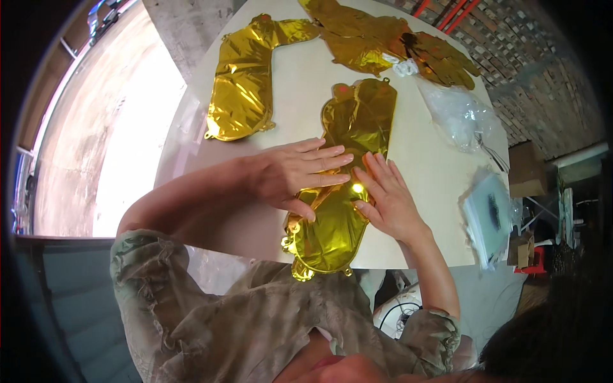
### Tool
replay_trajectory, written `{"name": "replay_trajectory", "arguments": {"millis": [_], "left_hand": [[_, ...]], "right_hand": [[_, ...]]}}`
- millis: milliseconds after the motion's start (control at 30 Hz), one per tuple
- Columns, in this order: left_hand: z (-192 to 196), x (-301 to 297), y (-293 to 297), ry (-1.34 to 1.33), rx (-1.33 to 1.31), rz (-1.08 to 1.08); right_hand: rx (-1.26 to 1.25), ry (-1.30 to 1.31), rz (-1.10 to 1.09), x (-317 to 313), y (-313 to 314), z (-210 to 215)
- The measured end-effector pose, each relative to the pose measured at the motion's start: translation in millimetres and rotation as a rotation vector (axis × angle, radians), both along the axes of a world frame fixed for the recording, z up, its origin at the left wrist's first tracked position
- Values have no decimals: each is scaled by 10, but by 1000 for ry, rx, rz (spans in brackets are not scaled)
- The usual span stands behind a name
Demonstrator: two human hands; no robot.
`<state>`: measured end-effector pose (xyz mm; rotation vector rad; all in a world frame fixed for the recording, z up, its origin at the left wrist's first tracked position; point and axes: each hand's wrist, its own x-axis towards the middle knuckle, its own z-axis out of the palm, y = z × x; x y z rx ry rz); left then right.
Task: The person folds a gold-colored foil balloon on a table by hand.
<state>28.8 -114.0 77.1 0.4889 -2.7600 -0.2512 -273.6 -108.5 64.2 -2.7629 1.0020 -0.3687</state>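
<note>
1. Reaching the counter's near edge at six o'clock, the gold foil piece [335,203] lies lengthwise on the pale counter [297,112], its far end toward twelve.
2. Both hands rest on its middle: the left hand [287,175] comes in from nine o'clock, fingers spread nearly flat; the right hand [393,203], from about four, is open, fingers slightly apart. Neither has anything gripped.
3. At three o'clock from the hands, a stack of clear plastic sheets [486,220] lies by the counter's edge.
4. At two o'clock sits a crumpled clear plastic bag [460,118].
5. Between ten and eleven lies a bent gold foil piece [244,80].
6. Farthest up, between twelve and one, gold foil pieces [364,35] overlap beside a white bundle [403,67].
</note>
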Motion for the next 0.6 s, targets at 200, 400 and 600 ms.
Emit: {"name": "replay_trajectory", "arguments": {"millis": [200,400,600], "left_hand": [[-187,-94,-277,-119,-60,137],[-236,-78,-336,-110,-43,130],[-224,-86,-345,-134,-73,127]], "right_hand": [[26,-7,24,-9,-5,22],[32,2,0,13,-49,118],[-82,-9,-76,166,-290,-68]]}}
